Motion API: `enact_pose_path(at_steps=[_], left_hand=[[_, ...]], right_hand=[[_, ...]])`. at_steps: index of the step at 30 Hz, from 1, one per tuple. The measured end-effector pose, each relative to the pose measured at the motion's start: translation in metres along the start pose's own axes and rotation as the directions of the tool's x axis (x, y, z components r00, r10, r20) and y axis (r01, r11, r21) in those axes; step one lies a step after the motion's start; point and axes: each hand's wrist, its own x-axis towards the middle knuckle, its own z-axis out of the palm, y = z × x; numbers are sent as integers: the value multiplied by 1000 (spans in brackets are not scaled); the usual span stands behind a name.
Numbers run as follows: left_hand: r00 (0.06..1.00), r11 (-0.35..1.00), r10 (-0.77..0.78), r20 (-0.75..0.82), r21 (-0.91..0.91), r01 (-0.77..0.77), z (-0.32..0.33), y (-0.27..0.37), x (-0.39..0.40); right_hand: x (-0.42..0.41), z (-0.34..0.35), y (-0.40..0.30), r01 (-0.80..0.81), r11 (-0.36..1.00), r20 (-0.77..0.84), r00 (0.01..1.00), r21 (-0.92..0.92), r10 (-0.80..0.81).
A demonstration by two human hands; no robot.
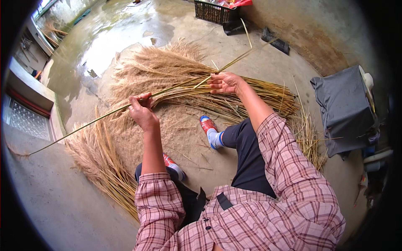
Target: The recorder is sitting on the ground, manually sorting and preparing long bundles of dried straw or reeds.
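Observation:
My left hand [143, 111] is closed around a long green reed stalk [103, 116], whose thin plume end reaches down to the far left. Farther up the same stalk, my right hand [224, 82] pinches it near its thicker end, where a dry leaf blade or sheath sticks out; the fingers are partly spread. Beneath both hands lies a large heap of reeds [157, 67], fluffy tan plumes to the left and bare stalks to the right. Another bundle of plumed reeds [103, 166] rests on the floor at the lower left, beside my left forearm.
A black plastic crate [213, 13] stands at the top, near a wall. Right of the heap are loose stalk scraps [306, 138] and a cloth-covered box-like object [344, 109]. Wet concrete [105, 47] shines at the upper left. A raised doorway edge [31, 80] is at left.

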Motion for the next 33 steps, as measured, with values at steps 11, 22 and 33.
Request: enact_pose_path(at_steps=[11,22,33], left_hand=[[974,979,-204,98,11,204,3,-3,6],[806,737,-552,214,578,351,-20,-5,25],[806,329,-345,481,866,-376,-39,4,1]], right_hand=[[58,-57,11,132,982,-307,948,134,-85],[3,-265,102,455,860,-741,655,231,-148],[-83,-245,190,-404,913,-289,883,-60,371]])
